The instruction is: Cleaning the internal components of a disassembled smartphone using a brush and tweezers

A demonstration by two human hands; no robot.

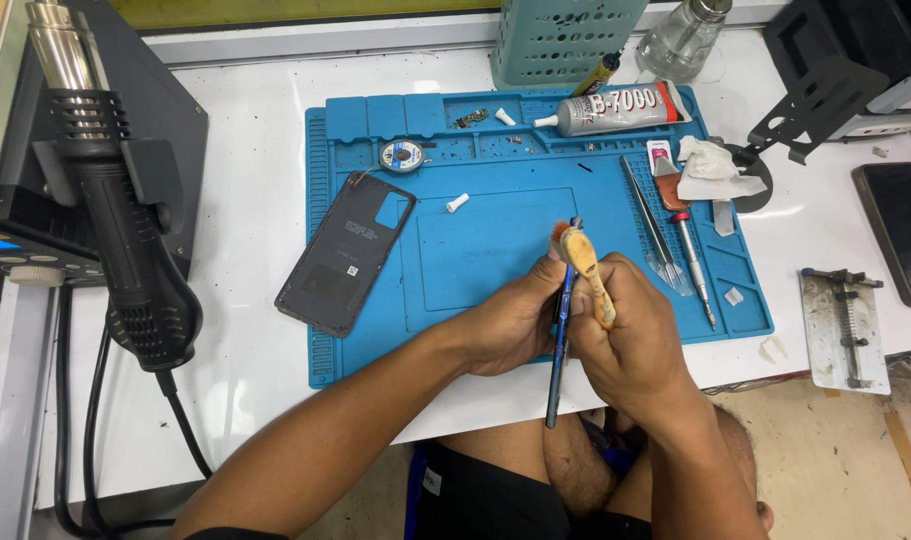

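Right hand (631, 330) fisted round worn brush (586, 268), bristles up. Left hand (516, 320) grips blue phone frame (560, 340) edge-on, beside brush, over front edge of blue mat (536, 230). Beyond: dark back cover (346, 250), tweezers (656, 235), glue tube (616, 110).

Single head-worn view, steeply down and close over white worktop (246, 330); blue rubber mat (496, 240) roughly centred.

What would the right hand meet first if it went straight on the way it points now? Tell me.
The right hand holds a small brush pointing up-left. Carried on, it would likely first cross bare blue mat, then the small white piece. Height above the mat is unclear.
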